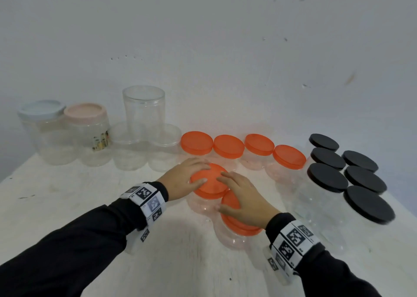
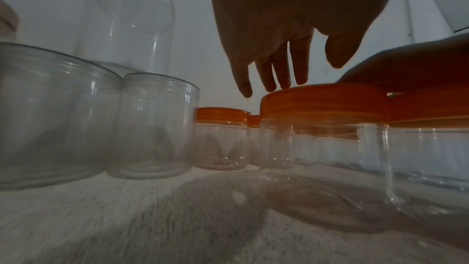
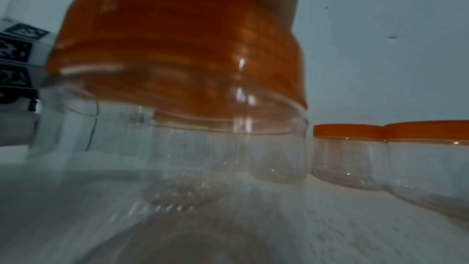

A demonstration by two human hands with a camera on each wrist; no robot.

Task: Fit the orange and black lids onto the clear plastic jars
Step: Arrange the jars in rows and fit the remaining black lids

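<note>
Orange lid [image 1: 208, 180] is covered by the left hand [image 1: 182, 177], fingers laid flat on top, on a clear jar [image 1: 200, 204] just ahead of the right hand [image 1: 242, 198], which is spread loosely over a nearer orange lid [image 1: 239, 227]. Thin, light, slippery plastic is judged; the lid is best gripped round its rim, the jar being steadied on the counter [image 1: 67, 183].

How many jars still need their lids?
Nearly finished. Four orange-lidded jars in the back row and six black-lidded jars look closed. The left hand rests on one orange lid; the right hand covers another. Three clear jars at the back-left stand open, with no spare lids visible.
</note>
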